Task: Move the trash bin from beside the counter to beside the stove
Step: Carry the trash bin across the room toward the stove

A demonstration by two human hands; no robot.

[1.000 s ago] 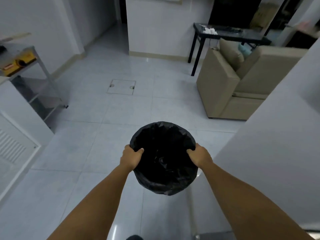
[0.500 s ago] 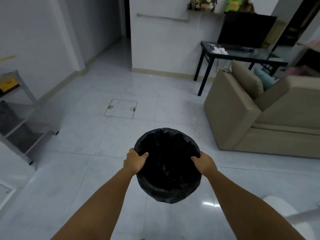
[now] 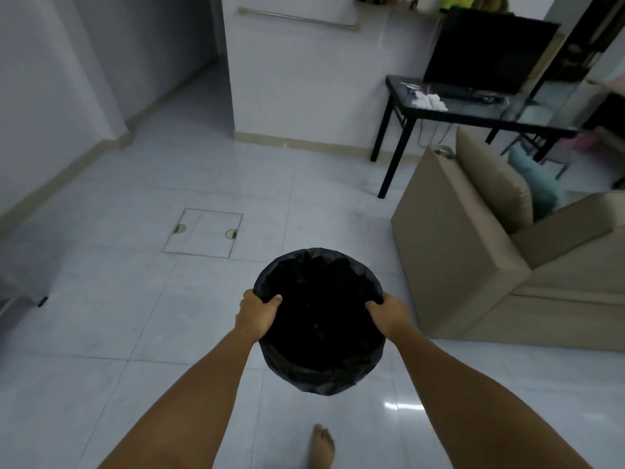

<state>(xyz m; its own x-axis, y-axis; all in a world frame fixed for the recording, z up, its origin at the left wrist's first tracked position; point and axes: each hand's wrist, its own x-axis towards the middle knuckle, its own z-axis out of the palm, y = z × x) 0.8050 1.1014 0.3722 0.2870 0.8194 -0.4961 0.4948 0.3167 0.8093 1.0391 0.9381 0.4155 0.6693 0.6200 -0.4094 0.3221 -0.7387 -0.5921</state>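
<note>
The trash bin (image 3: 319, 336) is round and lined with a black plastic bag, and it hangs in the air above the white tiled floor in the lower middle of the head view. My left hand (image 3: 256, 313) grips its left rim with the thumb over the edge. My right hand (image 3: 389, 314) grips the right rim the same way. The inside of the bin is dark and I cannot tell what it holds. No counter or stove shows in this view.
A beige sofa (image 3: 480, 265) stands close on the right, with a black table (image 3: 473, 113) and a dark screen (image 3: 487, 49) behind it. A floor hatch (image 3: 203, 232) lies ahead left. A white wall block (image 3: 304, 69) faces me, with a passage to its left. My bare foot (image 3: 323, 446) steps forward.
I have walked forward carrying the bin in both hands. The metal shelf on the left and the white wall on the right have slid out of view, and the sofa is nearer.
</note>
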